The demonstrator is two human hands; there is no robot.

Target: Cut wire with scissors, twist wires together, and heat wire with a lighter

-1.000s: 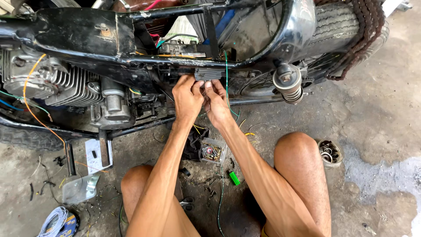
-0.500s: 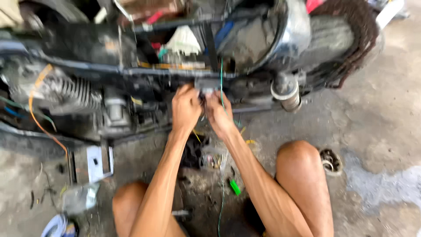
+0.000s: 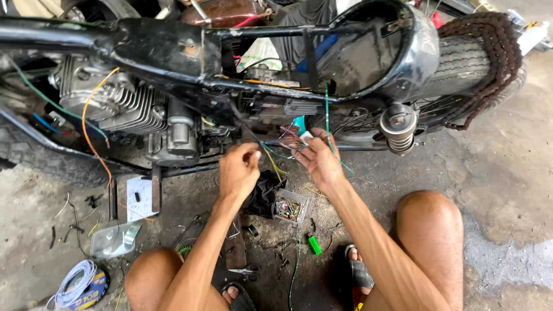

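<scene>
I squat beside a stripped black motorcycle frame with its finned engine on the left. My left hand pinches thin wires below the frame. My right hand holds a bundle of coloured wires with a small white piece at its fingertips. A green wire runs from the frame down past my right hand.
A small clear box of parts sits on the concrete between my knees, beside a black rag. A green lighter, scissors, a spool of white wire, the rear tyre with a chain draped on it and a shock absorber are nearby.
Both hands have come down and away from the underside of the frame. They are now apart, each holding wires, and the camera sits closer and steadier.
</scene>
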